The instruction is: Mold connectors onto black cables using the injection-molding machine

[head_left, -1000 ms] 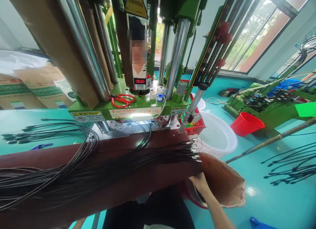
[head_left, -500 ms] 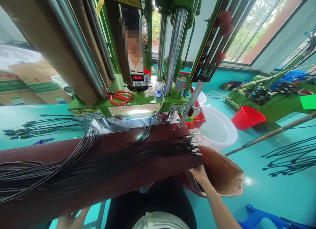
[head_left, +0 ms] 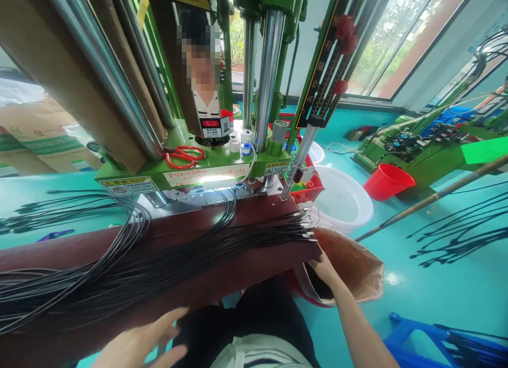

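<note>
Many black cables lie lengthwise on a dark red board, their metal ends at its right end. A looped bundle of them curves over the board at the left. My left hand is in front of the board's near edge at the lower left, its fingers apart and holding nothing. At the board's right corner, my right hand rests by the edge, and its fingertips are hidden under or behind it. Behind the board stands a green machine with red-handled scissors on its ledge.
An open paper sack stands right of the board. Beyond are a white tub, a red bucket and a bamboo pole. A blue stool is at the lower right. A person is behind the machine.
My left hand has come up from below the board's near edge, moving right with its fingers spread. My right hand stays at the board's corner. The view has shifted slightly.
</note>
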Available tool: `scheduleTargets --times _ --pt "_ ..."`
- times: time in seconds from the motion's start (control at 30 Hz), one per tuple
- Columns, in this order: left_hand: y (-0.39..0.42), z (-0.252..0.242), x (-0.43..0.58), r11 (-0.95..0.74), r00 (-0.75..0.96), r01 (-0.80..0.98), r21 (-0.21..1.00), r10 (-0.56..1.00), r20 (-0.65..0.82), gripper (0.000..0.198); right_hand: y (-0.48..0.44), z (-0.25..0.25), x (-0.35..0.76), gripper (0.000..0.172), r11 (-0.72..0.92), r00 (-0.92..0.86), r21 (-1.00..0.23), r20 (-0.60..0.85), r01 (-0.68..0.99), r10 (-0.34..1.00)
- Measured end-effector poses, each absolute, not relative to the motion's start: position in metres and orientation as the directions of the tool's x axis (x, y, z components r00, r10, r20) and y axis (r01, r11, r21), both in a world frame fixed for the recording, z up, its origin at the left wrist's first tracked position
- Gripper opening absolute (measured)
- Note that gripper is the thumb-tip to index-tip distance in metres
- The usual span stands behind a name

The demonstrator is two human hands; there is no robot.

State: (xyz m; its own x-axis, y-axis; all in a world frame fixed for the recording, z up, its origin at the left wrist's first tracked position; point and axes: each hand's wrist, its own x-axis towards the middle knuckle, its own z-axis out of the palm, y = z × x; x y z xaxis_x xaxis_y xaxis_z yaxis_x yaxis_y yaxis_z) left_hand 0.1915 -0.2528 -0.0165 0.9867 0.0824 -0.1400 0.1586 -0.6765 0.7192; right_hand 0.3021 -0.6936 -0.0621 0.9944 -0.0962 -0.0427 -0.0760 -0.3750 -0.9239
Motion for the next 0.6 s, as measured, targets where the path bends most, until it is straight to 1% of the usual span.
scheduleTargets --times 0.03,0.07,0.1,0.13,0.17,0.23,0.3,0.37,0.4,0.43,0.47,0.53,0.6 --pt "-0.275 -0.002 0.21 -0.723 0.979 -0.011 0.691 -0.149 -0.139 0.048 -0.693 -0.062 0.304 0.041 -0.376 0.995 -0.925 -0.013 -0.049 -0.097" --pt "-0.3 0.011 0.232 -0.731 0.95 -0.171 0.66 -0.301 -0.087 0.048 -0.692 -0.061 0.305 0.042 -0.38 0.996 -0.925 0.014 -0.022 -0.091" --pt "-0.325 0.021 0.254 -0.736 0.927 -0.294 0.61 -0.374 -0.006 0.049 -0.691 -0.061 0.307 0.041 -0.385 0.996 -0.923 0.04 0.004 -0.084" --pt "-0.349 0.029 0.275 -0.751 0.909 -0.379 0.542 -0.411 0.065 0.051 -0.69 -0.06 0.308 0.041 -0.389 0.995 -0.921 0.063 0.027 -0.08" --pt "-0.371 0.033 0.294 -0.783 0.905 -0.414 0.464 -0.407 0.12 0.052 -0.69 -0.06 0.309 0.041 -0.393 0.993 -0.918 0.083 0.045 -0.079" --pt "-0.405 0.035 0.323 -0.858 0.91 -0.414 0.305 -0.384 0.154 0.05 -0.692 -0.059 0.309 0.043 -0.398 0.989 -0.914 0.117 0.072 -0.088" --pt "-0.424 0.032 0.338 -0.906 0.924 -0.382 0.183 -0.369 0.102 0.047 -0.696 -0.059 0.307 0.047 -0.399 0.988 -0.913 0.13 0.084 -0.088" --pt "-0.429 0.031 0.344 -0.922 0.928 -0.371 0.112 -0.373 0.006 0.04 -0.701 -0.058 0.302 0.048 -0.388 0.991 -0.919 0.109 0.071 -0.079" --pt "-0.428 0.031 0.347 -0.919 0.921 -0.381 0.104 -0.387 -0.042 0.036 -0.704 -0.058 0.3 0.049 -0.382 0.992 -0.922 0.093 0.055 -0.081" --pt "-0.425 0.031 0.35 -0.909 0.908 -0.4 0.119 -0.411 -0.083 0.033 -0.707 -0.058 0.298 0.048 -0.379 0.993 -0.924 0.077 0.039 -0.087" --pt "-0.422 0.032 0.354 -0.892 0.89 -0.422 0.165 -0.442 -0.115 0.029 -0.709 -0.058 0.296 0.048 -0.382 0.994 -0.924 0.065 0.025 -0.093" --pt "-0.414 0.033 0.364 -0.835 0.851 -0.441 0.329 -0.505 -0.143 0.024 -0.711 -0.056 0.294 0.047 -0.4 0.994 -0.917 0.052 0.009 -0.099" --pt "-0.407 0.036 0.374 -0.755 0.834 -0.403 0.517 -0.536 -0.131 0.022 -0.712 -0.053 0.293 0.044 -0.412 0.994 -0.911 0.054 0.011 -0.094"
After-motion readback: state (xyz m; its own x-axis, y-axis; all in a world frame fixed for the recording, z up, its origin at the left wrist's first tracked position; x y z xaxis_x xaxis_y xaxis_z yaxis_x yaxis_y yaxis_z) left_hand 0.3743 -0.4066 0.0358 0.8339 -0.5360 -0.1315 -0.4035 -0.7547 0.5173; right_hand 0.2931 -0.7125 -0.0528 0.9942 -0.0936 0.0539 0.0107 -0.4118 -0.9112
